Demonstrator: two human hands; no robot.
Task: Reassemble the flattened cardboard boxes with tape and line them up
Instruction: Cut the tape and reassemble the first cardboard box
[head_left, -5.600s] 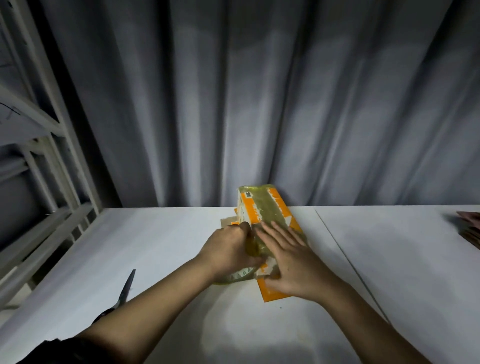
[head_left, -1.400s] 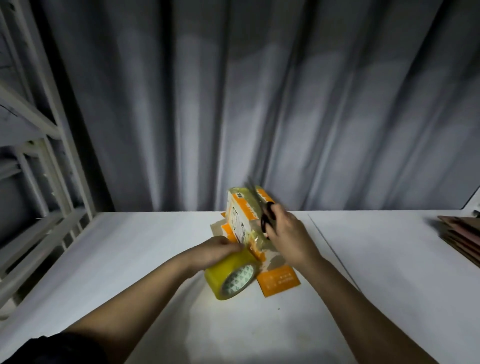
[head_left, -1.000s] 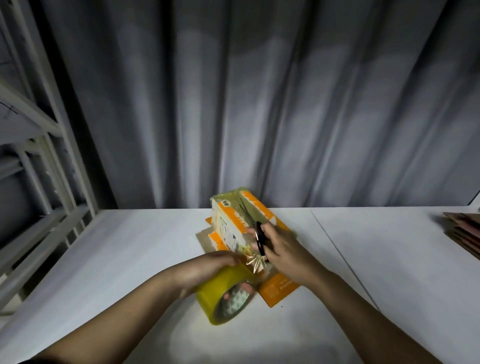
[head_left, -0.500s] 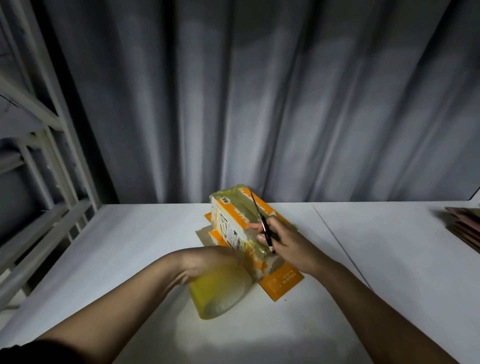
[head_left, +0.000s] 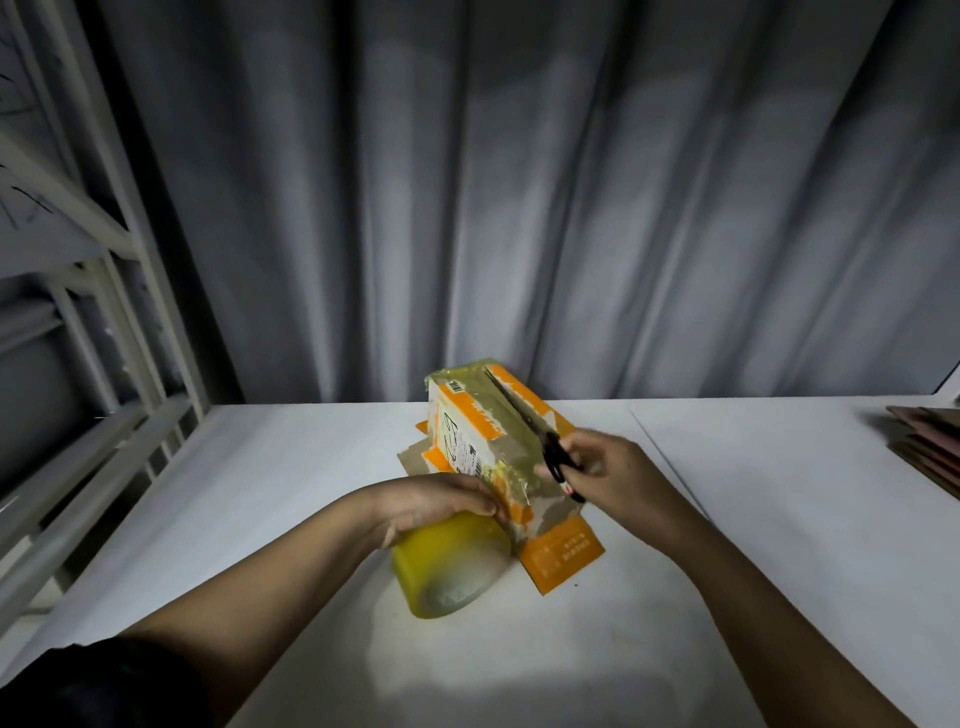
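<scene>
An orange and white cardboard box (head_left: 467, 426), wrapped in yellowish tape, stands on the white table (head_left: 260, 519) with an open orange flap (head_left: 563, 558) lying toward me. My left hand (head_left: 441, 501) grips a yellow tape roll (head_left: 449, 564) just in front of the box's near end. A strip of tape runs from the roll up onto the box. My right hand (head_left: 608, 473) holds black scissors (head_left: 540, 436) by the handles, with the blades pointing up and away across the top of the box.
A stack of flattened brown cardboard (head_left: 930, 441) lies at the table's right edge. A metal shelving rack (head_left: 78, 322) stands to the left. A grey curtain (head_left: 519, 182) hangs behind the table. A seam (head_left: 670, 467) runs across the tabletop right of the box.
The scissors came off the table into my right hand and now lie over the box top. My left hand has pulled the tape roll down toward me.
</scene>
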